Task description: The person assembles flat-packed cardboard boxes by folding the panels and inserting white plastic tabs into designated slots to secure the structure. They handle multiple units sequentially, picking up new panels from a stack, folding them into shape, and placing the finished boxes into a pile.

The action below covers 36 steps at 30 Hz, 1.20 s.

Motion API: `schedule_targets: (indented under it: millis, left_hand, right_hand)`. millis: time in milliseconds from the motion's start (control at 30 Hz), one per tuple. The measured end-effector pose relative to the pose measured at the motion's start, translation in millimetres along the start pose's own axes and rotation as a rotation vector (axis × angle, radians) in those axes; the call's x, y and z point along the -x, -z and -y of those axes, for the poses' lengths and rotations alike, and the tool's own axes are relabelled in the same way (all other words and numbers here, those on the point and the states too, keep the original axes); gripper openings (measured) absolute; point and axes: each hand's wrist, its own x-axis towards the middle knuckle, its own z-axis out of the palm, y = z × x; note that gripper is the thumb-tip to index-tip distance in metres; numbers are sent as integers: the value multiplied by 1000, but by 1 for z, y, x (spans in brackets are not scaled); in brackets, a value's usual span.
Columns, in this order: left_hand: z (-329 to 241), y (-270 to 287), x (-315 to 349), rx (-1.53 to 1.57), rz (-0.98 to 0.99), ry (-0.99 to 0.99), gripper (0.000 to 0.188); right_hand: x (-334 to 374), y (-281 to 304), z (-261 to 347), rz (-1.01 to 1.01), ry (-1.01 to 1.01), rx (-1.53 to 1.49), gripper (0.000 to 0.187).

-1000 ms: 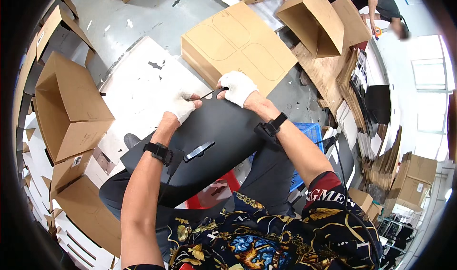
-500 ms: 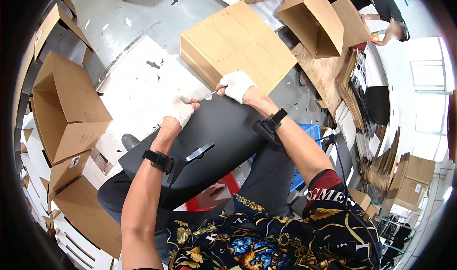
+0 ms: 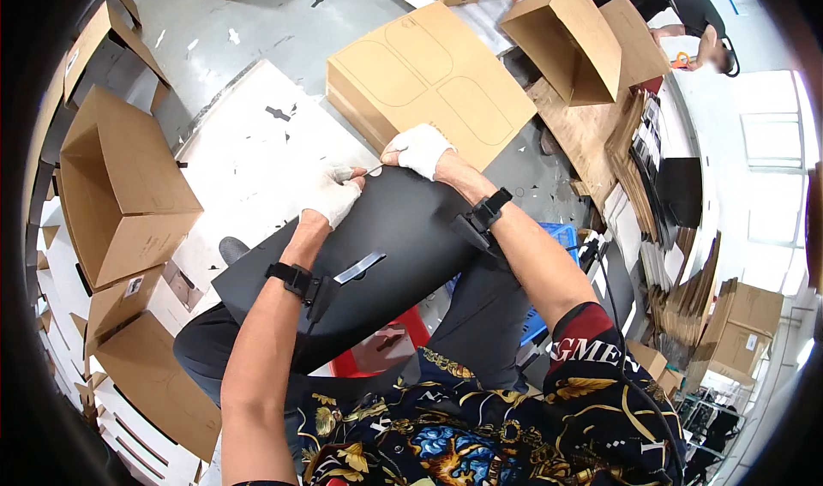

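Observation:
Both of my hands wear white gloves with bare fingertips, and they meet at the far edge of a large black sheet (image 3: 403, 229) lying across my lap. Between them runs a short, thin grey strip (image 3: 374, 170). My left hand (image 3: 333, 196) pinches its near-left end, and my right hand (image 3: 418, 152) pinches the other end. Whether the strip is joined to the sheet's edge I cannot tell. Beside my left wrist, a narrow pale shape (image 3: 359, 267) shows on the sheet, perhaps a cut-out slot. Each wrist carries a black strapped device.
A flat-topped cardboard box (image 3: 429, 79) stands just beyond my hands, beside a white board (image 3: 257, 135) with black scraps. Open cartons (image 3: 129, 186) line the left. A red crate (image 3: 381, 349) and a blue crate (image 3: 557, 237) sit below the sheet. A co-worker (image 3: 677, 15) bends at far right.
My hands have drawn closer together, so less of the strip shows between them. My left hand has shifted slightly right, and its wrist device uncovers more of the pale shape.

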Motion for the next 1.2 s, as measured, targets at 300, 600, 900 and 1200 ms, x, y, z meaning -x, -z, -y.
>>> schedule_targets:
  millis: [300,600,900,1200]
  left_hand:
    - [-1,-4,-15,-10,80,29,26]
    - [5,1,-38,148,131,169,18]
    - [6,-6,-27,133,47,24,11]
    - [41,-16,-27,-238,7,-380,25]
  right_hand:
    - [-2,-6,2,-13,138,64,26]
    - [-26,-6,13,83,36,296,28]
    - [-18,1,10,125,53,138,25]
    - [-6,-14,-5,71,185,51,18]
